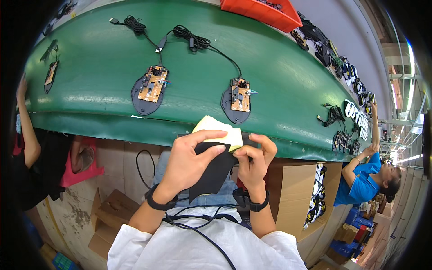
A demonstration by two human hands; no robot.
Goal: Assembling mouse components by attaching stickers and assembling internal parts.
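Just past the near edge of the green table, I hold a pale yellow sheet or pad (218, 128) together with a black flexible sheet (210, 173). My left hand (191, 155) pinches both between thumb and fingers, and the black piece hangs down below it. My right hand (255, 157) has its fingers closed at the right side of the yellow piece, by its lower corner. What exactly these fingertips grip is partly hidden. Beyond my hands lie two opened wired computer mice, one to the right (240, 96) and one to the left (150, 90), with bare brown circuit boards and coiled black cables.
Another opened mouse (51, 75) lies at the far left of the green table (193, 72). At the back stands an orange bin (265, 13). A cardboard box (294, 198) is under the edge at right. A person in blue (362, 180) works at right, and another person's arm (28, 126) shows left.
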